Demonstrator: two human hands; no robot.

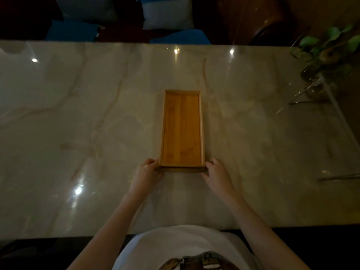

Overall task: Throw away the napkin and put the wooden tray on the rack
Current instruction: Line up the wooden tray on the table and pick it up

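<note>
A long, narrow wooden tray (182, 127) lies lengthwise on the marble table (78, 123), with nothing inside it. My left hand (145, 175) grips the tray's near left corner. At the near right corner, my right hand (217, 175) holds the tray, fingers curled against its side. No napkin and no rack are in view.
A potted green plant in a glass vessel (321, 61) stands at the table's far right, beside a clear acrylic stand (335, 106). Beyond the far edge are blue and grey cushions (167, 14) on seats. The room is dim.
</note>
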